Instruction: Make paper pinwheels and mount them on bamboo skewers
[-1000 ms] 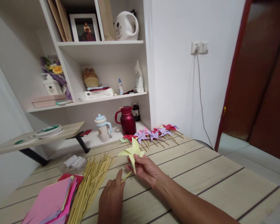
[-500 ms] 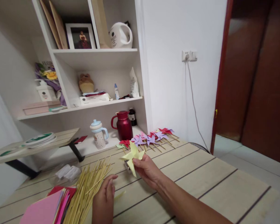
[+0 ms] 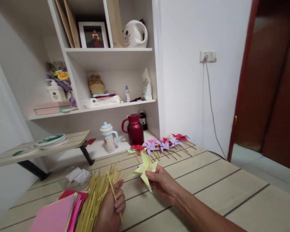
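Between the thumb and fingers of my right hand is a pale yellow paper pinwheel, its blades spread above the table. My left hand is closed round a thin wooden stick, which slants up past the fingers. Just left of that hand lies a bundle of similar sticks. A row of finished pinwheels on sticks, in red, purple and pink, rests at the back of the table beyond my right hand.
Coloured paper sheets lie at the front left, near a clear plastic bag with white pieces. A red thermos jug and a spotted cup stand on the low shelf. A small raised stand occupies the left side.
My left hand has closed on a stick, which now stands up from its fingers. The pinwheel has turned slightly in my right hand. The whole view has shifted, with things appearing further right.
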Motion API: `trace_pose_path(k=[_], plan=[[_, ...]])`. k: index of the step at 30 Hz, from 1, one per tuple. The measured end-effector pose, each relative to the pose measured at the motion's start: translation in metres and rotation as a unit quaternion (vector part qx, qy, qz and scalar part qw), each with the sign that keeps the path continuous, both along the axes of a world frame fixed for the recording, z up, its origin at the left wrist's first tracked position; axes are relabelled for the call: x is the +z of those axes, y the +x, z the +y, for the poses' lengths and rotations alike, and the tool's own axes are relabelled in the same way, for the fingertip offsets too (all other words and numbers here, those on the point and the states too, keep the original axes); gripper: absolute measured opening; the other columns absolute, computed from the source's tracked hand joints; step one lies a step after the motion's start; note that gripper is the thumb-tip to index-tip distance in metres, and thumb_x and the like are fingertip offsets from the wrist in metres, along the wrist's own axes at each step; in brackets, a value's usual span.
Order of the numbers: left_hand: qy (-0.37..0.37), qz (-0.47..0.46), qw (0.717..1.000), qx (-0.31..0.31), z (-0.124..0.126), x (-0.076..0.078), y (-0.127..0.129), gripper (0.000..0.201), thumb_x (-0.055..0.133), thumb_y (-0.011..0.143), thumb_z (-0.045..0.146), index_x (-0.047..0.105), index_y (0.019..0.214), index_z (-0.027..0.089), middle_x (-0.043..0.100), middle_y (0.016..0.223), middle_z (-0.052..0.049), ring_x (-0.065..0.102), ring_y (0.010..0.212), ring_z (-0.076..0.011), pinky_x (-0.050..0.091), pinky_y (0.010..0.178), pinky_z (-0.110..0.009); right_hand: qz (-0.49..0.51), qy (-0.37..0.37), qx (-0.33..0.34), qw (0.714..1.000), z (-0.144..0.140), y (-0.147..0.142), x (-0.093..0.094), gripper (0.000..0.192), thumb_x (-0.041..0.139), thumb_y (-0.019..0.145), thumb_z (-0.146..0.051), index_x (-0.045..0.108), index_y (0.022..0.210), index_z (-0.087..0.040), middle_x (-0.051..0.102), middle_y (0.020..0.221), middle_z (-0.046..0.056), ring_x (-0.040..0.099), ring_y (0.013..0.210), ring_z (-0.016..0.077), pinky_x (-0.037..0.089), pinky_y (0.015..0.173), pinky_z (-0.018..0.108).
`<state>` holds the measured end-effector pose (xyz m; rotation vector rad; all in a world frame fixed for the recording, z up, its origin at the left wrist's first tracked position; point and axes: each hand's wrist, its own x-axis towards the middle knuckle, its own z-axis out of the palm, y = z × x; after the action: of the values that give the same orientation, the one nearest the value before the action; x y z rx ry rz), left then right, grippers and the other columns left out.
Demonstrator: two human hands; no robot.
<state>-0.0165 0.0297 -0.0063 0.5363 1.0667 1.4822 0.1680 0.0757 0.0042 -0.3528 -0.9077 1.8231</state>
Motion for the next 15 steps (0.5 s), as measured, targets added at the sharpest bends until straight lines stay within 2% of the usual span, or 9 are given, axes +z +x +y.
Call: trace_pose_path(k=[2, 5, 8, 10, 12, 15], plan=[[-0.007, -0.028, 0.999, 0.021, 0.003, -0.001, -0.004, 0.037, 0.035, 0.098, 0.041, 0.057, 0.088, 0.014, 0.030, 0.049, 0.011, 0.022, 0.034, -0.0027, 0.018, 0.036, -0.016, 0.001, -0.008, 0.000, 1.000, -0.001, -0.002, -0.004, 0.041, 0.092, 0.058, -0.021, 0.070, 0.092, -0.013, 0.072, 0.078, 0.001, 0.062, 0.065, 0.0106, 0.048, 0.065, 0.022], [-0.010, -0.041, 0.997, 0.068, 0.004, -0.002, -0.002, 0.039, 0.029, 0.098, 0.047, 0.054, 0.097, 0.016, 0.047, 0.057, 0.005, 0.044, 0.041, -0.0062, 0.034, 0.042, -0.017, -0.002, -0.012, 0.006, 1.000, -0.002, -0.003, -0.005, 0.040, 0.091, 0.060, -0.020, 0.070, 0.094, -0.013, 0.073, 0.081, 0.002, 0.063, 0.066, 0.0108, 0.049, 0.066, 0.022], [-0.011, -0.027, 0.995, 0.094, 0.002, -0.005, 0.002, 0.030, 0.036, 0.098, 0.042, 0.053, 0.106, 0.019, 0.058, 0.070, 0.000, 0.059, 0.056, -0.0100, 0.047, 0.053, -0.021, -0.013, -0.003, 0.015, 1.000, -0.004, -0.004, -0.004, 0.041, 0.091, 0.060, -0.021, 0.070, 0.094, -0.011, 0.073, 0.082, 0.004, 0.063, 0.067, 0.0116, 0.048, 0.065, 0.022], [-0.001, -0.011, 0.997, 0.080, 0.000, -0.005, 0.005, 0.021, 0.049, 0.094, 0.032, 0.056, 0.109, 0.018, 0.058, 0.071, 0.001, 0.058, 0.056, -0.0087, 0.045, 0.052, -0.019, -0.028, 0.008, 0.015, 0.999, -0.005, -0.004, -0.003, 0.041, 0.091, 0.060, -0.024, 0.070, 0.093, -0.011, 0.072, 0.081, 0.005, 0.062, 0.067, 0.0123, 0.046, 0.063, 0.023], [0.016, 0.009, 0.998, 0.058, -0.003, -0.004, 0.006, 0.023, 0.061, 0.087, 0.025, 0.061, 0.109, 0.017, 0.056, 0.068, 0.002, 0.051, 0.051, -0.0059, 0.035, 0.044, -0.014, -0.051, 0.026, 0.003, 0.998, -0.005, -0.004, -0.001, 0.041, 0.091, 0.058, -0.026, 0.068, 0.089, -0.012, 0.070, 0.077, 0.003, 0.060, 0.066, 0.0125, 0.044, 0.062, 0.023], [0.043, 0.044, 0.998, 0.025, -0.010, 0.002, 0.007, 0.038, 0.075, 0.075, 0.034, 0.067, 0.109, 0.018, 0.050, 0.061, 0.006, 0.034, 0.042, -0.0021, 0.018, 0.036, -0.013, -0.102, 0.067, -0.034, 0.992, -0.006, 0.000, 0.004, 0.036, 0.090, 0.056, -0.024, 0.061, 0.077, -0.016, 0.063, 0.066, -0.004, 0.054, 0.059, 0.0102, 0.040, 0.058, 0.021]])
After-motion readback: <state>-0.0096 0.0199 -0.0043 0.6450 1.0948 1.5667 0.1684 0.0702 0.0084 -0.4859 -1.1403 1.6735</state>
